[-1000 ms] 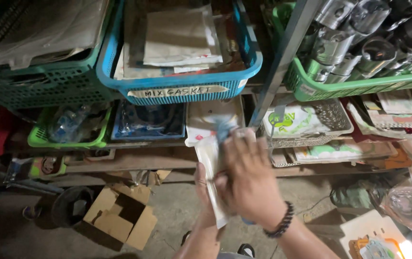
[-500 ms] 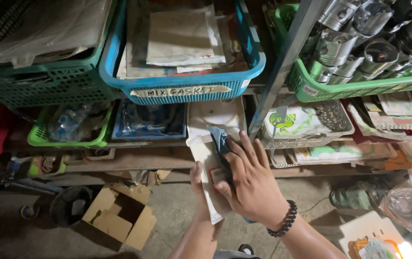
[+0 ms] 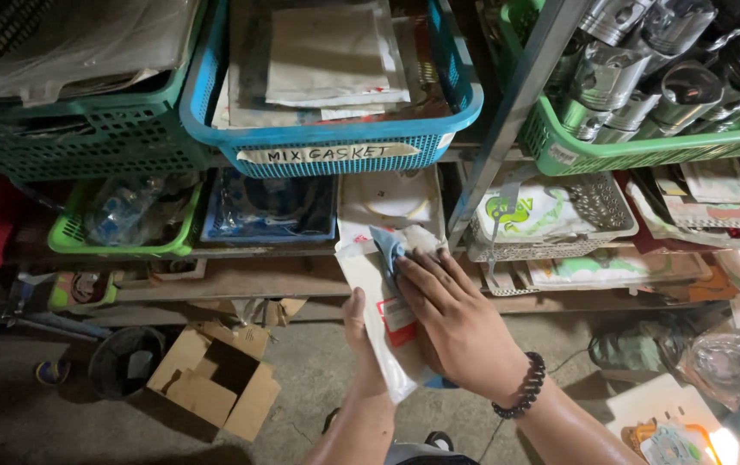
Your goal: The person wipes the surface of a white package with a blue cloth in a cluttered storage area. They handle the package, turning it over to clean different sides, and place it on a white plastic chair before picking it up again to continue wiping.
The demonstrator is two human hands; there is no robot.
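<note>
Flat white packet [image 3: 378, 310] with red-and-white sticker sits between left hand [image 3: 359, 340] and right hand [image 3: 456, 323]. White handwritten strip label [image 3: 327, 154] on blue basket front, above hands. Open brown carton [image 3: 210, 379] lower left of them.
</note>
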